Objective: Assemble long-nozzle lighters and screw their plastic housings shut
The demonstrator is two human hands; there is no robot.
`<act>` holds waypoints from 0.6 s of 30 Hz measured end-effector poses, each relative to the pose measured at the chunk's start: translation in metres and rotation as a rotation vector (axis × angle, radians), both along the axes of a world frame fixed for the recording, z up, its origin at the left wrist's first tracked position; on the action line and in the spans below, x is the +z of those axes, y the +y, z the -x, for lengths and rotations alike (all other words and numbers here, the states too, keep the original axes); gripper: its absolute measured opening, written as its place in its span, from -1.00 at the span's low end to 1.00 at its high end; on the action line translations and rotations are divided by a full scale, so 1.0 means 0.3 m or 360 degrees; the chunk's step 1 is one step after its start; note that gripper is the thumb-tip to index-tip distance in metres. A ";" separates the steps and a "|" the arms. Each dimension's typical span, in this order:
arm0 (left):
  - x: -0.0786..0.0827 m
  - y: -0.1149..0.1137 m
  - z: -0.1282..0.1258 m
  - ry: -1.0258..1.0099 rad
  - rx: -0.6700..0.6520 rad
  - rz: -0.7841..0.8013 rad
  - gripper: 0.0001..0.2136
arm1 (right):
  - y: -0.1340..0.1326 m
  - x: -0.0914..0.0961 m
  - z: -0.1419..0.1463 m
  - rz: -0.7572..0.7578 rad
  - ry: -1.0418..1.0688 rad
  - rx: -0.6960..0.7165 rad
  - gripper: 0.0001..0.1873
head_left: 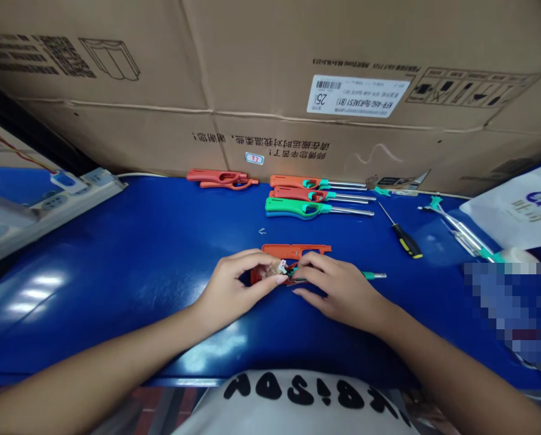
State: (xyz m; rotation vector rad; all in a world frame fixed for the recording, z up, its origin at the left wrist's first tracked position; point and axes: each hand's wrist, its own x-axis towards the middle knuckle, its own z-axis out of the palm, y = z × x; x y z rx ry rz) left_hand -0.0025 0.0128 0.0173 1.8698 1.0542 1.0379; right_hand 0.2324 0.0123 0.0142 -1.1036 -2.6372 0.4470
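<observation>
My left hand (238,281) is closed in a pinch around a small translucent part (275,269) with a white and red tip. That part sits over an opened orange lighter (255,277), mostly covered by my hands. My right hand (343,290) curls its fingers over the lighter's inner parts, where dark and green pieces show; its grip is partly hidden. From under the right hand a metal nozzle tube (379,275) with a green collar sticks out to the right. Just beyond my hands lies a loose orange half shell (288,250) of a lighter handle.
Several assembled long lighters (297,208) lie behind, beside red handles (216,177). A screwdriver (406,240) and metal tubes with green parts (467,232) are on the right. A power strip (48,211) stands left; a large cardboard box (252,78) walls the back of the blue table (139,241).
</observation>
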 end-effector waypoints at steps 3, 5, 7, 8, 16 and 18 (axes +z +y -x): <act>-0.010 0.003 0.000 0.0022 -0.0046 0.0122 -0.91 | 0.004 -0.011 -0.002 0.0001 -0.0067 0.0024 -0.86; -0.015 0.001 -0.002 0.0015 -0.0046 0.0148 -0.92 | 0.002 -0.012 -0.001 0.0077 0.0026 -0.0019 -0.89; -0.019 0.000 -0.002 0.0023 -0.0041 0.0163 -0.92 | -0.002 -0.008 -0.001 0.0216 0.0209 -0.0083 -0.92; -0.020 0.000 -0.002 0.0032 -0.0043 0.0168 -0.92 | -0.003 -0.005 -0.002 0.0292 0.0304 -0.0120 -0.93; -0.039 0.005 0.000 0.0087 -0.0050 0.0285 -0.84 | 0.009 -0.009 -0.008 0.0969 0.0732 -0.0429 -0.89; -0.038 0.006 0.001 0.0119 -0.0079 0.0221 -0.86 | 0.013 -0.010 -0.007 0.1077 0.0787 -0.0443 -0.86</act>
